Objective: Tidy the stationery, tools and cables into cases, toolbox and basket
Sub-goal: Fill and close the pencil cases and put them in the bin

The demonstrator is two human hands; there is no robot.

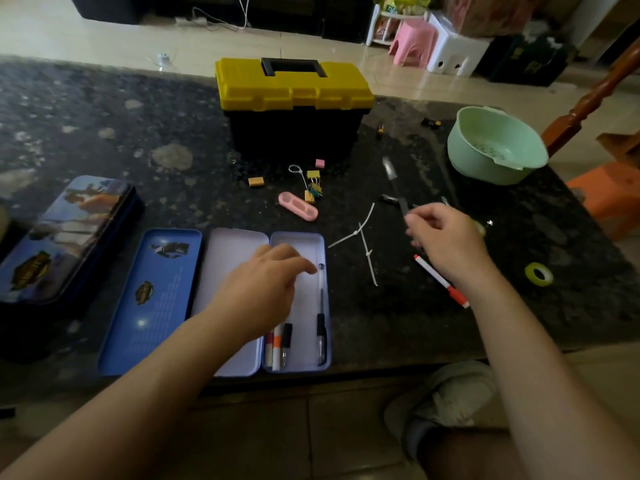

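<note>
An open blue pencil case (pixel 301 244) lies at the table's near edge, with its lid (pixel 152 299) to the left. Several pens (pixel 321 327) lie in its right tray. My left hand (pixel 263 282) hovers over that tray with loosely curled fingers and holds nothing. To the right, my right hand (pixel 443 237) pinches the near end of a long black-handled tool (pixel 393 178) with a silver tip, which points away from me. A red-and-white marker (pixel 440 280) lies under my right wrist. White cable ties (pixel 363 244) lie between my hands.
The yellow-lidded black toolbox (pixel 294 84) stands shut at the back. A green basket (pixel 495 143) sits at the right. A second, shut pencil case (pixel 59 237) lies at the left. Binder clips (pixel 313 185), erasers (pixel 256 181), a pink case (pixel 298 206) and a yellow tape roll (pixel 538 273) are scattered about.
</note>
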